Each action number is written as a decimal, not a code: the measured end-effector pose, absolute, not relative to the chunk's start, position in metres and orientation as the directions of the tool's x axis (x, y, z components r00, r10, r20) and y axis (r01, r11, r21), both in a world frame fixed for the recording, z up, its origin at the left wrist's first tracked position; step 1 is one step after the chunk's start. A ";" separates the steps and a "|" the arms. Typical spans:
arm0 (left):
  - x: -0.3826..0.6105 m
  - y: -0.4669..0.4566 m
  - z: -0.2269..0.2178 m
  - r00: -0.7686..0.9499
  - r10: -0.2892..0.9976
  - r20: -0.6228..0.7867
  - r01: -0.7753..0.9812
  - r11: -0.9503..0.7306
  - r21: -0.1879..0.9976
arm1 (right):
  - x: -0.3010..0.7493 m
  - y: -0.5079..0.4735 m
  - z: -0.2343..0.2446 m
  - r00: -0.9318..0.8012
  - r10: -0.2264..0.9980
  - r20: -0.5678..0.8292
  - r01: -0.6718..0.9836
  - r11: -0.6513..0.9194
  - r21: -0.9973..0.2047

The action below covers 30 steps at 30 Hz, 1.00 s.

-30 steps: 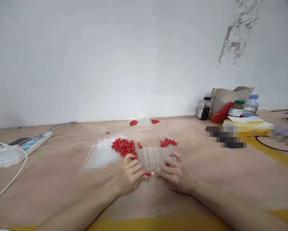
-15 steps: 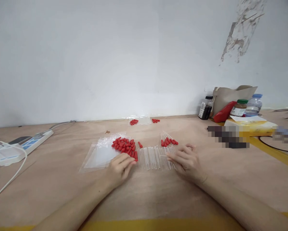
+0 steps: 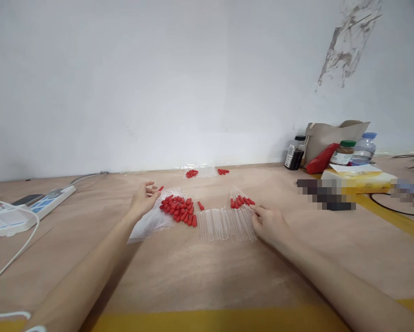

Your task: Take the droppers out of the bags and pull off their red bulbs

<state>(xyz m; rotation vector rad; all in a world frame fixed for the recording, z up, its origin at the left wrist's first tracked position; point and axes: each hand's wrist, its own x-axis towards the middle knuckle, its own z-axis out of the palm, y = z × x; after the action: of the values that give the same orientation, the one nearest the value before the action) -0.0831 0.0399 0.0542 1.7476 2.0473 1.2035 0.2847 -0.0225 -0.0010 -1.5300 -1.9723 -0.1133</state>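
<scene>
My left hand [image 3: 145, 199] is above the clear plastic bags [image 3: 149, 220], its thumb and forefinger pinching a small red rubber bulb [image 3: 161, 188]. Just right of it, a pile of red rubber bulbs [image 3: 177, 207] lies partly on the bags. One bulb [image 3: 200, 205] lies apart. A row of thin clear dropper tubes [image 3: 224, 224] spans the middle. Beyond the row's right end, several droppers with red bulbs [image 3: 240, 201] fan out, tubes pointing away. My right hand [image 3: 268, 223] has its fingertips closed beside these; what they hold is hard to make out.
Two small red bulb groups [image 3: 192, 173] [image 3: 223, 171] lie by the wall with clear plastic. At left are a power strip [image 3: 51, 207] and white cable [image 3: 27, 246]. At right stand a dark bottle [image 3: 294, 154], a green-lidded jar [image 3: 343, 153], a water bottle [image 3: 365, 150] and a yellow packet [image 3: 359, 180].
My left hand has moved left and away from me, from the bulb pile's near edge to over the bags. My right hand has shifted slightly; the pale tube at its fingertips no longer shows.
</scene>
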 end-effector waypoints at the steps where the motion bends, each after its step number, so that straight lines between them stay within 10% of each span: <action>1: -0.082 0.045 0.056 -0.266 0.900 0.345 0.748 -0.034 0.663 | 0.283 -0.024 -0.002 -0.139 0.844 0.518 0.902 0.323 -0.285; 23: -0.051 0.051 0.056 -0.043 0.921 0.388 0.908 -0.126 0.399 | 0.292 -0.012 -0.016 0.136 0.917 0.376 0.840 0.095 -0.535; 30: 0.048 0.034 0.057 0.290 0.897 0.334 0.860 -0.397 0.319 | 0.296 -0.005 -0.020 0.087 0.952 0.293 0.764 0.125 -0.632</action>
<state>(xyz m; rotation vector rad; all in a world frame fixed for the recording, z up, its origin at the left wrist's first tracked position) 0.0479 0.0338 0.0571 2.4599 1.6788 0.7188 0.2957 -0.0049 -0.0198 -1.6767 -1.7145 0.3453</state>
